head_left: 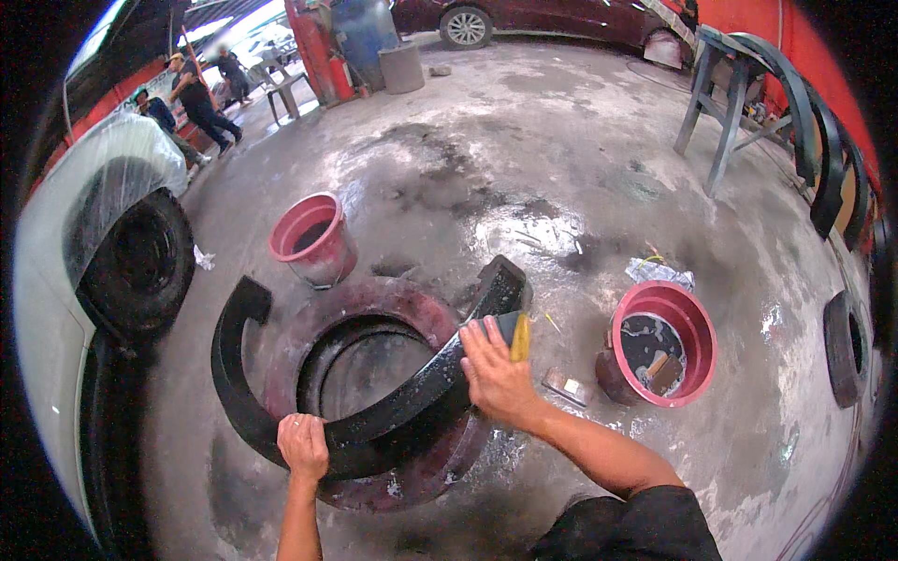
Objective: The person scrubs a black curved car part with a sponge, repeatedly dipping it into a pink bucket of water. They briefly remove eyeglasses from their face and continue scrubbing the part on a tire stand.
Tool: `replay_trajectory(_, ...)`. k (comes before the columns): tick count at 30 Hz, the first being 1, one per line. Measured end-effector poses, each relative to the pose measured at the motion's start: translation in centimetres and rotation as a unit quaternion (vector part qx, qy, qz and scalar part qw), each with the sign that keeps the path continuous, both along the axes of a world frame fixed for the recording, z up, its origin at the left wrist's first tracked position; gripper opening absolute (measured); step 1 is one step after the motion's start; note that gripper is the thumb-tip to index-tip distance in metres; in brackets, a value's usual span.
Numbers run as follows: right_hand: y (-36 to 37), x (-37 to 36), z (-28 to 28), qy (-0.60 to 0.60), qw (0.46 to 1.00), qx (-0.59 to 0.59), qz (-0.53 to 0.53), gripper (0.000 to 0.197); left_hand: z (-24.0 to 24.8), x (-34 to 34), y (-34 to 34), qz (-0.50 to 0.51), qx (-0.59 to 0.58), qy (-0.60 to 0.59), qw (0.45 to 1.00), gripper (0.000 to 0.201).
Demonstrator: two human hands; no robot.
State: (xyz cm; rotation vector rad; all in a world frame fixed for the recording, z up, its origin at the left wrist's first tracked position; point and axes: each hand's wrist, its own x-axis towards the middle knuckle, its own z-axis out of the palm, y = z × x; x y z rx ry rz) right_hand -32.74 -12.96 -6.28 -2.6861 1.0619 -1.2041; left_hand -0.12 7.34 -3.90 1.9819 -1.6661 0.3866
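Observation:
A black, wet-looking curved wheel arch trim rests across a tyre lying flat on the floor, its sidewall stained reddish. Fingers curled over the trim's near edge, my left hand grips it left of the middle. My right hand presses a dark grey pad with a yellow edge against the trim's right arm. Its fingers reach across the pad, and the palm hides part of it.
A reddish bucket with dark liquid and a brown block stands to the right; another bucket stands beyond the tyre. At left are a plastic-covered car and a loose tyre. Trestles stand far right; people are far left.

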Motion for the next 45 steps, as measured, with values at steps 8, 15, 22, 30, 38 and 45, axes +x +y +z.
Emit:
replay_trajectory(8, 0.2, 0.6, 0.4, 0.042, 0.996, 0.024, -0.080, 0.050, 0.1, 0.1, 0.3, 0.001, 0.000, 0.011, 1.000, 0.028)
replay_trajectory(15, -5.0, -0.4, 1.5, -0.114, 0.966, 0.178, -0.147, 0.043, 0.2, -0.1, 0.4, 0.007, 0.028, 0.018, 0.999, 0.029)
replay_trajectory(22, -6.1, -0.9, 2.0, -0.163, 0.949, 0.218, -0.158, 0.048, 0.4, -0.6, -0.5, -0.002, 0.018, 0.030, 0.999, 0.030)
replay_trajectory(30, -7.6, -1.0, 2.4, -0.150, 0.962, 0.185, -0.134, 0.049, -0.4, -0.2, -0.5, -0.011, 0.000, 0.016, 1.000, 0.028)
replay_trajectory(38, -4.3, -1.7, 0.1, -0.035, 0.998, 0.041, -0.041, 0.046, 0.3, -0.4, -0.3, -0.017, 0.001, -0.016, 1.000, 0.028)
replay_trajectory(45, 3.6, 1.6, -0.2, 0.014, 0.989, -0.006, 0.148, 0.050, 0.6, -0.5, 0.3, 0.001, 0.010, 0.007, 1.000, 0.027)
